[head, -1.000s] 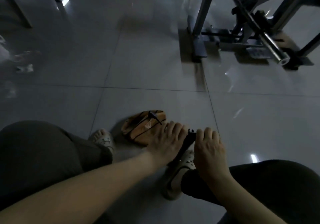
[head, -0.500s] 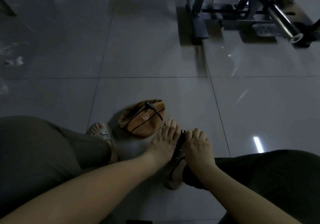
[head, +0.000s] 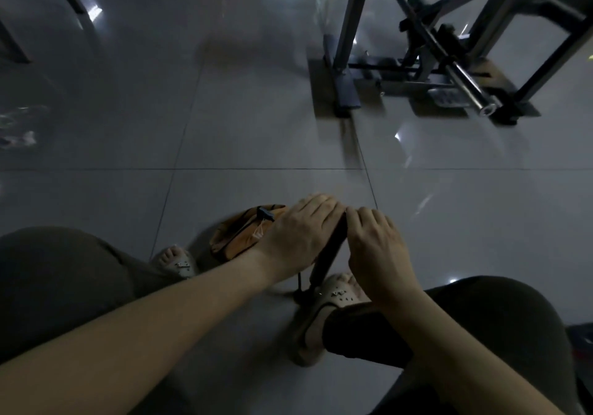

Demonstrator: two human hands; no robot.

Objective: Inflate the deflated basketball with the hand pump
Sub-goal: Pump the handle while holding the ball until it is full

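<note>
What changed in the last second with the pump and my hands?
The left hand and right hand drew the pump handle upward, exposing the dark shaft. Both still hold it; the basketball stays flat on the floor, hose attached.

Both bare forearms reached in from 7 and 5 o'clock, and the left hand (head: pixel 298 235) and right hand (head: pixel 375 251) sat knuckles-up, side by side just below centre, fingers curled over the top of the pump (head: pixel 329 251).

low centre of the frame, the left hand (head: pixel 298 231) and right hand (head: pixel 375 251) grip the dark pump (head: pixel 330 251) top; the flattened orange basketball (head: pixel 236 241) lies just left.
</note>
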